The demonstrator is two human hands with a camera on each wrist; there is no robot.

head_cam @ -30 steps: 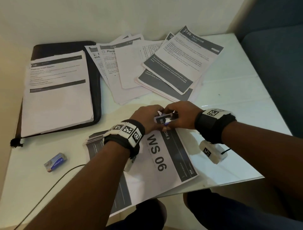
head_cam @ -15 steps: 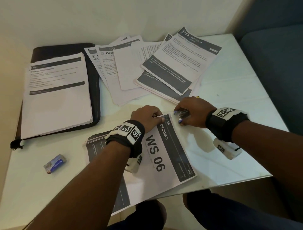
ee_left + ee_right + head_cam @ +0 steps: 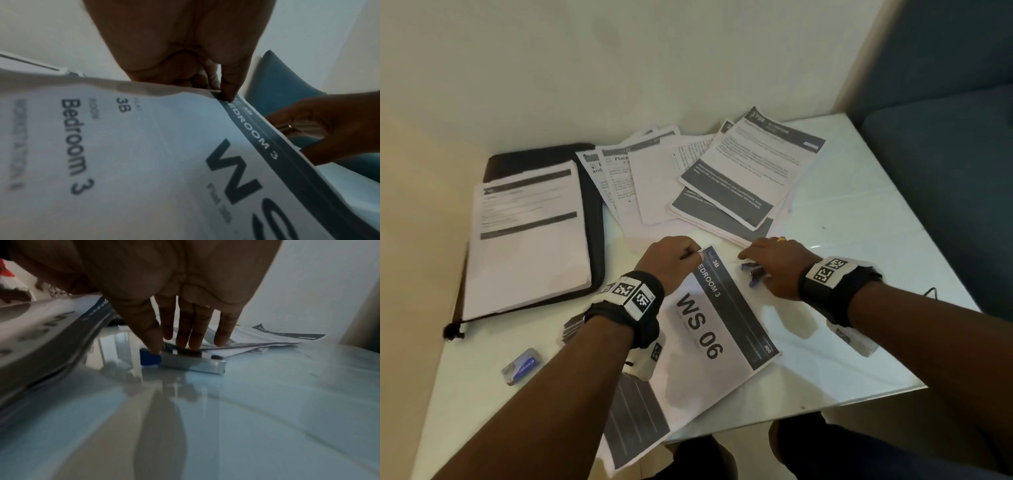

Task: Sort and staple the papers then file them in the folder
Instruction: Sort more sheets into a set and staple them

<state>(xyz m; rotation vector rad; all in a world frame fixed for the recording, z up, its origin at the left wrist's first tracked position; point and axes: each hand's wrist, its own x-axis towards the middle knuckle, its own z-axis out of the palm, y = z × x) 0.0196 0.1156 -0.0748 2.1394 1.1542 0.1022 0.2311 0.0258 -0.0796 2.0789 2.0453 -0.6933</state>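
Stapling step judged done for WS 06 set [image 3: 709, 329], nearest on table [image 3: 859, 212]; its far corner is pinched by left hand [image 3: 671, 260]. Just beside it, stapler [image 3: 185, 361] is touched by right hand [image 3: 777, 263], fingers straight. Beyond, loose papers [image 3: 739, 178] unsorted, folder [image 3: 595, 219] w/ filed stack. Next: set to be carried to folder.

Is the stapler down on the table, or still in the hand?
Down. The stapler lies flat on the table; the right hand only touches it with straight fingers.

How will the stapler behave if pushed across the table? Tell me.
The stapler lies flat on its long side, so it should slide rather than roll or tip. The glossy table probably offers little grip. It looks small, likely light, under the right hand.
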